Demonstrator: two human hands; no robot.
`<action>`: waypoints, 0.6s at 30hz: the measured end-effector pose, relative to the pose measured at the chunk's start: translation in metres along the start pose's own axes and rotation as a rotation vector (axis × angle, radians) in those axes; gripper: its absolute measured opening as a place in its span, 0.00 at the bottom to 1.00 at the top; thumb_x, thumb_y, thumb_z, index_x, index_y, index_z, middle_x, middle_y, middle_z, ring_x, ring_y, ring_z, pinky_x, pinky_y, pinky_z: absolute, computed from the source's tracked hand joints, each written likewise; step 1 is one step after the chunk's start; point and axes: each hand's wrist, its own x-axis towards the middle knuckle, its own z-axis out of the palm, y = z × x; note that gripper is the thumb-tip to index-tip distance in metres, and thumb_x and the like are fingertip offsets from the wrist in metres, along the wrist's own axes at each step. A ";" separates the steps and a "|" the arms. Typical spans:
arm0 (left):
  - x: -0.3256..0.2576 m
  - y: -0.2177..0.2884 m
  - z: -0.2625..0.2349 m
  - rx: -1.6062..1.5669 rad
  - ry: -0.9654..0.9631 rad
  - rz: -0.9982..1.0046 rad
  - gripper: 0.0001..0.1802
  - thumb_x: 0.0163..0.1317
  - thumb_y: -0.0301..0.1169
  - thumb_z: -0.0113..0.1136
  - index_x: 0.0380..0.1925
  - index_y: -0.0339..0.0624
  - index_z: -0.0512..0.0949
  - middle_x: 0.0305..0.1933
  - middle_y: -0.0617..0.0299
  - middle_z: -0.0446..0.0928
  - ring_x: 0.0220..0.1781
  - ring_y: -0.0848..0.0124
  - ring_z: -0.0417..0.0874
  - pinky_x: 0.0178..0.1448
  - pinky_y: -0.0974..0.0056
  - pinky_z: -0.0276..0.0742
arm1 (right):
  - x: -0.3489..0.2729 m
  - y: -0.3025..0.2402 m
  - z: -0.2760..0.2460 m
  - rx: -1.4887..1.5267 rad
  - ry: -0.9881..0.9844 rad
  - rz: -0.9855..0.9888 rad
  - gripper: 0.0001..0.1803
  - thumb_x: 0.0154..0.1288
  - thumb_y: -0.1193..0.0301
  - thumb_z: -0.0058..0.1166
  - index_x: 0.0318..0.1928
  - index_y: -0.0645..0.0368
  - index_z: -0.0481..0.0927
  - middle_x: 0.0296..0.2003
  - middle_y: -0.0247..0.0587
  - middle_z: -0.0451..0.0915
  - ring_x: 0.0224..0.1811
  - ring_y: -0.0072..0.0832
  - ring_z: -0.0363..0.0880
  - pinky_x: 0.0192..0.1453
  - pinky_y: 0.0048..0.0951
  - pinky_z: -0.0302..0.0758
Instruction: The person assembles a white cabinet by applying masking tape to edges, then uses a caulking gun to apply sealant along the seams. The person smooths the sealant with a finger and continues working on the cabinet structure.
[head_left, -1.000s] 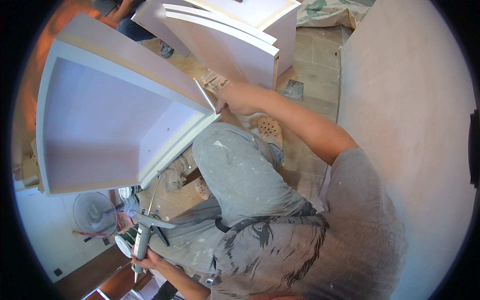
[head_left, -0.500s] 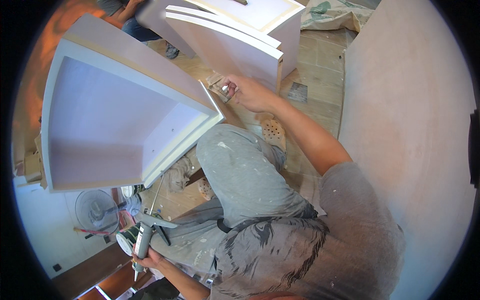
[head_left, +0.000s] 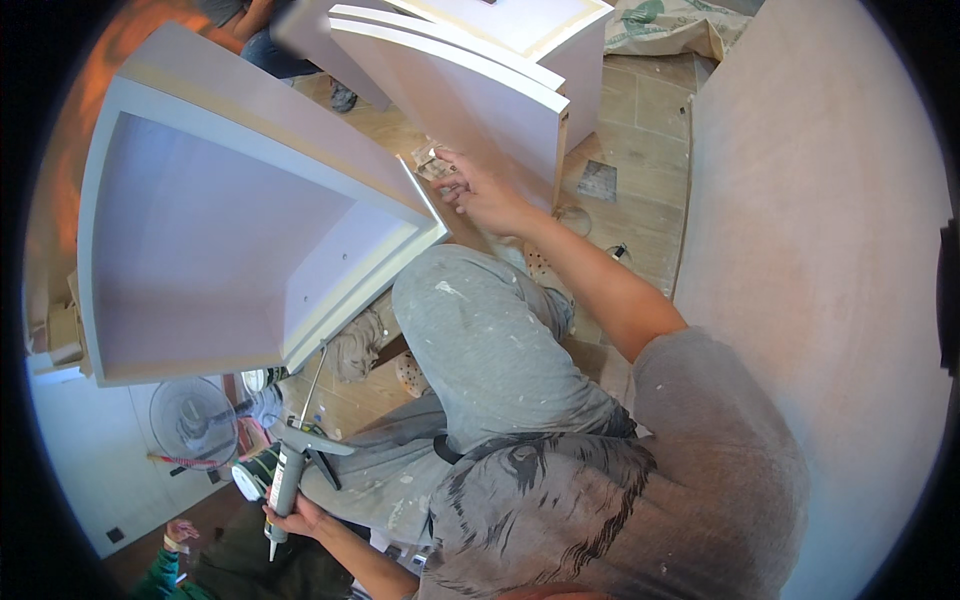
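Low at the left, my left hand (head_left: 298, 517) grips a caulking gun (head_left: 287, 475) by its grey tube, with the nozzle pointing down. My right hand (head_left: 480, 195) reaches into the gap between two white furniture pieces; its fingers are apart and I see nothing held in them. Just beyond those fingertips lies a crumpled pale rag or paper (head_left: 425, 163) on the floor. The open white cabinet box (head_left: 250, 230) with a curved edge leans at the left. A white curved panel (head_left: 460, 100) stands behind my right hand.
Another person's hand (head_left: 180, 533) in a green sleeve shows at the lower left; a second person (head_left: 265, 45) sits at the far left. A fan (head_left: 193, 425), a lidded bucket (head_left: 252, 478), a brown rag (head_left: 355, 350), a sack (head_left: 670, 28) and a large pale panel (head_left: 820, 250) surround me.
My right hand has opened from a pinch on something small and white, shifting slightly left. A green-sleeved hand has appeared at the lower left. My left hand still holds the caulking gun.
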 end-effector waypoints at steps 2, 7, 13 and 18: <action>0.006 0.003 -0.006 -0.010 0.008 0.021 0.23 0.67 0.33 0.66 0.56 0.27 0.78 0.58 0.45 0.82 0.66 0.52 0.79 0.81 0.37 0.61 | 0.001 0.003 0.003 0.036 -0.030 0.036 0.41 0.69 0.88 0.39 0.82 0.58 0.53 0.60 0.58 0.83 0.59 0.38 0.83 0.65 0.35 0.79; 0.000 -0.007 0.004 0.010 0.020 0.013 0.22 0.67 0.33 0.66 0.54 0.27 0.77 0.57 0.45 0.82 0.65 0.52 0.80 0.81 0.39 0.63 | -0.011 0.004 0.001 0.035 -0.062 0.060 0.44 0.70 0.88 0.36 0.85 0.53 0.49 0.63 0.57 0.81 0.60 0.35 0.82 0.66 0.36 0.79; 0.005 -0.001 -0.001 0.024 -0.088 -0.018 0.22 0.66 0.33 0.67 0.54 0.28 0.77 0.57 0.45 0.82 0.65 0.53 0.80 0.82 0.39 0.63 | -0.037 -0.003 0.000 0.058 -0.089 0.068 0.44 0.69 0.89 0.36 0.84 0.53 0.50 0.61 0.57 0.83 0.59 0.36 0.83 0.69 0.36 0.78; 0.007 -0.005 -0.001 -0.014 -0.078 -0.004 0.21 0.68 0.33 0.67 0.53 0.28 0.77 0.55 0.46 0.82 0.64 0.55 0.81 0.82 0.39 0.63 | -0.051 -0.017 -0.003 -0.175 -0.052 -0.012 0.40 0.67 0.88 0.39 0.80 0.55 0.60 0.50 0.51 0.86 0.54 0.35 0.84 0.62 0.37 0.79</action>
